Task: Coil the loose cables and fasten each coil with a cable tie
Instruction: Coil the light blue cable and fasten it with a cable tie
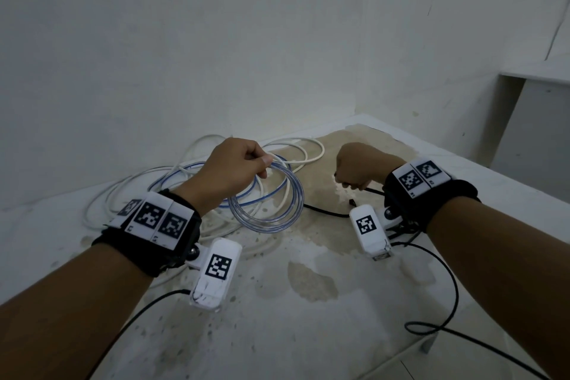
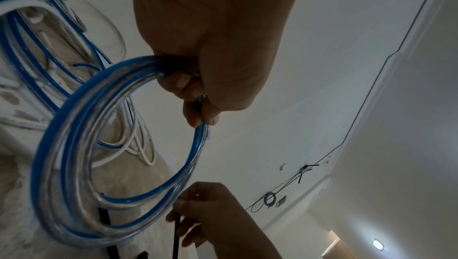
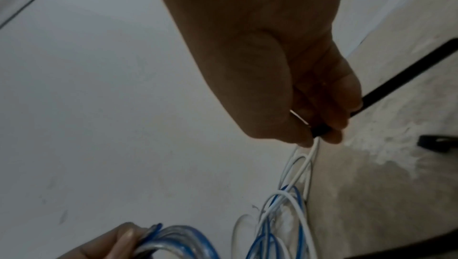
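My left hand gripped the clear-blue coil above the desk. My right hand pinched a black cable tie.

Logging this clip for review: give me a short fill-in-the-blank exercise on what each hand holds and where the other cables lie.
1. The left hand holds up a coil of clear cable striped in ____.
2. The right hand grips a cable tie coloured ____.
3. The white cables lie loose on the ____.

Missing words: blue; black; table
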`<state>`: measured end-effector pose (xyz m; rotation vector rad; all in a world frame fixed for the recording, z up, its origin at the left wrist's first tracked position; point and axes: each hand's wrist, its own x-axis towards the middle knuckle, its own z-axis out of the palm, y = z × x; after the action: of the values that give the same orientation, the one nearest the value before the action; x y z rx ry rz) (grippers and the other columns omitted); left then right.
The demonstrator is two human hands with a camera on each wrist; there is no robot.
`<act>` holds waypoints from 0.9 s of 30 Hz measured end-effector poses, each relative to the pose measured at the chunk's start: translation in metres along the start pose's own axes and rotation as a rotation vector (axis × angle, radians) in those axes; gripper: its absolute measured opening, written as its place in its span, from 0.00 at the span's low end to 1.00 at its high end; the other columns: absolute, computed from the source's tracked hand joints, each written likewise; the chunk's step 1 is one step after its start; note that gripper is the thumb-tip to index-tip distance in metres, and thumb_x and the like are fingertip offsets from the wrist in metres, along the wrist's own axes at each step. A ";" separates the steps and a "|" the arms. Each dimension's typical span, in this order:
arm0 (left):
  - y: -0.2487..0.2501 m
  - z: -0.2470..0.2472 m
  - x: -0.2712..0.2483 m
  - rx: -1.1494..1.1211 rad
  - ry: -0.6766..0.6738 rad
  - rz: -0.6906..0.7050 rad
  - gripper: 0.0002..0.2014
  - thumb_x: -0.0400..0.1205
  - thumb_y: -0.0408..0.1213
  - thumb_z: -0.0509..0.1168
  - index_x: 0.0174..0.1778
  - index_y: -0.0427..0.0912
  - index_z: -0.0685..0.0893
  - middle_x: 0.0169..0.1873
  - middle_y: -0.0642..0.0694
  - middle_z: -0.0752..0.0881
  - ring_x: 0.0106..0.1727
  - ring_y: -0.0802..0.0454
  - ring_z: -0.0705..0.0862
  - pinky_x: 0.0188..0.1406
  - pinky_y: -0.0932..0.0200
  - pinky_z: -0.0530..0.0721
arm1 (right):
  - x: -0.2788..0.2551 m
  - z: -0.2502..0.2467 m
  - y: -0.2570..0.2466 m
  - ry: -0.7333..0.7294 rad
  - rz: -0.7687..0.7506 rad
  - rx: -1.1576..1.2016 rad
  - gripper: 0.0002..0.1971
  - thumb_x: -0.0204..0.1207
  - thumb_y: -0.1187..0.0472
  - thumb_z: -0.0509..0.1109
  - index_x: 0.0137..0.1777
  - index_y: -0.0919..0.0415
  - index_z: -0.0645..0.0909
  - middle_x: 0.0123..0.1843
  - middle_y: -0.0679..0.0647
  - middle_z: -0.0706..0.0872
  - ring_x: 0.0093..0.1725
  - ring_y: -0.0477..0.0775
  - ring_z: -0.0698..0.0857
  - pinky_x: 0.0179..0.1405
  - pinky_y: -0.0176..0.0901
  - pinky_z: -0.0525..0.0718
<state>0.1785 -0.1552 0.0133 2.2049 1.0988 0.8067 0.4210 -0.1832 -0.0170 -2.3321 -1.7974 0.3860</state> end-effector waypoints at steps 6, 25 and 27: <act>-0.003 -0.004 -0.001 -0.016 0.011 -0.005 0.10 0.84 0.39 0.67 0.39 0.39 0.87 0.31 0.47 0.90 0.19 0.66 0.75 0.29 0.61 0.70 | 0.002 -0.008 -0.030 0.247 -0.216 0.177 0.09 0.77 0.56 0.75 0.41 0.62 0.86 0.35 0.53 0.89 0.29 0.53 0.90 0.31 0.40 0.87; -0.063 -0.086 -0.052 -0.063 0.241 -0.009 0.12 0.84 0.37 0.67 0.33 0.44 0.84 0.29 0.49 0.88 0.37 0.39 0.86 0.45 0.45 0.84 | 0.007 0.026 -0.204 0.094 -0.501 1.140 0.07 0.75 0.67 0.77 0.42 0.66 0.80 0.36 0.67 0.89 0.27 0.51 0.87 0.26 0.39 0.83; -0.071 -0.095 -0.058 -0.071 0.256 -0.031 0.11 0.84 0.36 0.66 0.34 0.42 0.85 0.29 0.47 0.89 0.39 0.39 0.87 0.49 0.43 0.84 | 0.009 0.029 -0.218 -0.017 -0.501 1.166 0.09 0.75 0.66 0.77 0.40 0.65 0.79 0.35 0.64 0.87 0.28 0.51 0.86 0.31 0.44 0.86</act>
<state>0.0469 -0.1471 0.0127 2.0615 1.2002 1.1205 0.2132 -0.1189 0.0178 -1.0572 -1.4355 1.0041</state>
